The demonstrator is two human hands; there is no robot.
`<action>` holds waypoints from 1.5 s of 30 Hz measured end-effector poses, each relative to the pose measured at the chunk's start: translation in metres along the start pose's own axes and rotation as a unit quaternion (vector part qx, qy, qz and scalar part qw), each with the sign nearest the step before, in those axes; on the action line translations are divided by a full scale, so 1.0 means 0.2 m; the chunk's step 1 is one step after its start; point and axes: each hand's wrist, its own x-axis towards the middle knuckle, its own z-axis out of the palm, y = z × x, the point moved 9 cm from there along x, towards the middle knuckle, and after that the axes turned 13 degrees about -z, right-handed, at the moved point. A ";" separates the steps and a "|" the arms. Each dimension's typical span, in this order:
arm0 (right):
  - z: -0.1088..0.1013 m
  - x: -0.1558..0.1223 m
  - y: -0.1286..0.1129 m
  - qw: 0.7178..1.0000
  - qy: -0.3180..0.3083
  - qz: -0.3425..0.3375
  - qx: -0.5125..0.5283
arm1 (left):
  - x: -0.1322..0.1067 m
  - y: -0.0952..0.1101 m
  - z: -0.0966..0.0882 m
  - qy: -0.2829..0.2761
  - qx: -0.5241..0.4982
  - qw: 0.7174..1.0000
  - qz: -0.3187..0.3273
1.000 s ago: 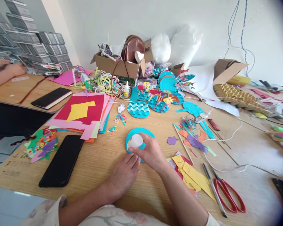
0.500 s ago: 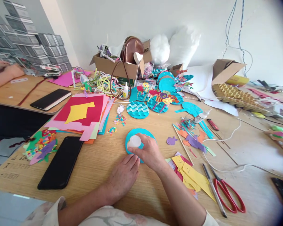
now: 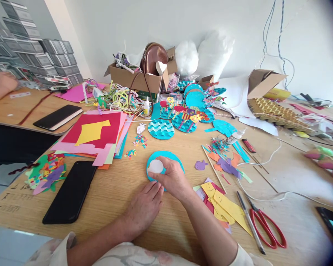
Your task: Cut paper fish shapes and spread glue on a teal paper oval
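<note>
My right hand (image 3: 174, 178) is closed round a small white glue bottle (image 3: 155, 166), held tip down over a teal paper disc (image 3: 165, 156) on the wooden table (image 3: 119, 192). My left hand (image 3: 143, 207) lies flat on the table just below the disc, fingers together and stretched out, their tips at the disc's near edge. It holds nothing. A small purple paper fish (image 3: 201, 164) lies to the right of the disc.
A black phone (image 3: 70, 193) lies at the left, a stack of coloured paper (image 3: 96, 135) behind it. Red scissors (image 3: 266, 227), a pen (image 3: 251, 223) and yellow paper scraps (image 3: 227, 208) are at the right. Finished teal wave discs (image 3: 161, 129), cardboard boxes (image 3: 135, 79) and another person's hand (image 3: 1, 81) are farther back.
The right hand with the glue bottle has shifted slightly over the disc. The left hand stays flat. The view has drifted a little to the right.
</note>
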 end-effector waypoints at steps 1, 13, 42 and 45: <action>0.00 0.00 0.00 1.000 0.001 -0.003 0.004 | 0.00 0.00 0.00 0.000 0.002 1.000 0.001; 0.01 0.01 -0.02 0.999 0.008 -0.028 0.015 | 0.00 0.00 0.00 -0.010 -0.006 1.000 0.003; 0.02 0.00 0.01 0.999 -0.022 0.027 -0.012 | 0.01 0.00 -0.01 -0.011 -0.019 1.000 -0.002; 0.03 0.01 0.00 0.999 -0.017 0.014 0.027 | 0.01 0.00 -0.01 -0.007 -0.020 1.000 -0.003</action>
